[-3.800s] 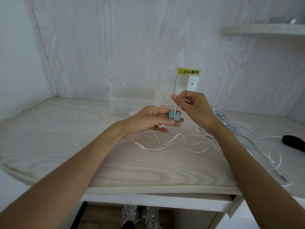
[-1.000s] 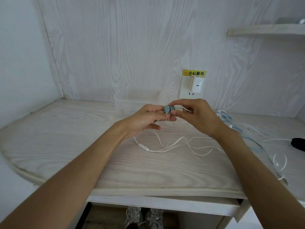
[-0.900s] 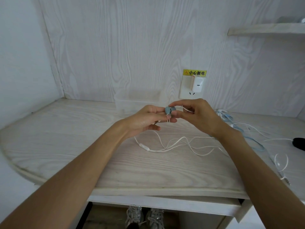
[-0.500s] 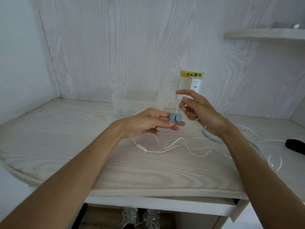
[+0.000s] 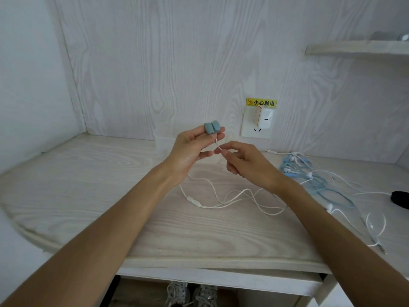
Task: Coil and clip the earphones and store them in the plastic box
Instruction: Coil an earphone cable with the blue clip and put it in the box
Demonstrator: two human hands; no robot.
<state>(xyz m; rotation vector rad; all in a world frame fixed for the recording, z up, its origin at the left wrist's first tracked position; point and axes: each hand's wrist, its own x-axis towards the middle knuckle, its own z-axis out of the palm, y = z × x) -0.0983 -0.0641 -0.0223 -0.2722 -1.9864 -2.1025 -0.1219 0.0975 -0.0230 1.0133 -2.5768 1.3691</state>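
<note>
Plastic box [image 5: 164,138]: clear, at the back of the desk [image 5: 88,185] against the wall, mostly hidden behind the left hand.
Left hand [image 5: 192,147]: raised above the desk, fingers curled, pinching the blue clip [image 5: 211,127] between thumb and fingertips at the top.
White earphone cord [image 5: 223,200]: a thin strand drops from the clip to the right hand; the rest lies loose on the desk under both wrists, its small remote near the left forearm.
Right hand [image 5: 245,163]: just right of the left hand and lower, thumb and forefinger pinching the cord, other fingers curled.
Other earphones [image 5: 309,176]: a blue and white tangle on the desk, well right of the hands.
Wall plug [image 5: 264,118]: charger in the socket, yellow label above.
Change: half a second ago the left hand held the clip lower and level, with the right hand above it; now the clip is lifted high and the right hand has come down below it.
</note>
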